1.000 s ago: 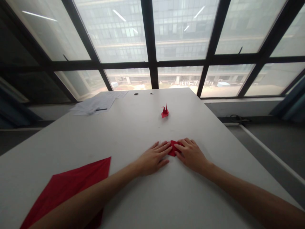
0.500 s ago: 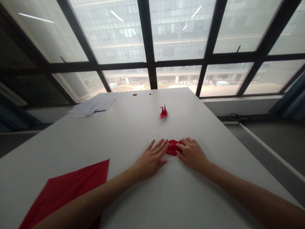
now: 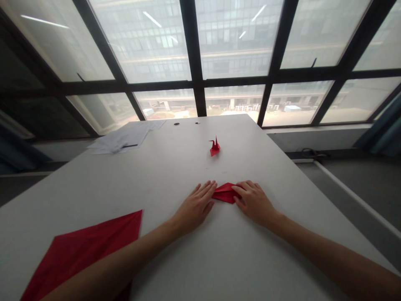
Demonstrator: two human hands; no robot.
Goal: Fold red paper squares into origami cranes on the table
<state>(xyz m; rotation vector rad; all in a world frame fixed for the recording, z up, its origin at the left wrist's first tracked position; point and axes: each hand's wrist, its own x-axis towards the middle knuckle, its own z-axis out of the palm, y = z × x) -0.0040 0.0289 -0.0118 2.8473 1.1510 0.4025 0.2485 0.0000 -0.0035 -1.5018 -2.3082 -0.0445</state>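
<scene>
Left hand (image 3: 194,207) flat at the folded paper (image 3: 226,194); right hand (image 3: 254,203) curled over it, whether pinching we cannot tell; crane (image 3: 214,149) beyond both.

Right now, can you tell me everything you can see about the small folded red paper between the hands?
The small folded red paper lies low on the smooth white table. It looks like thin, plain paper, narrowing to a point on the left and wider towards the right, with fold lines running along it. Fingers of the bare right hand rest on its right part and hide that end. The bare left hand has its fingertips at the left point; whether they press it isn't clear.
</scene>
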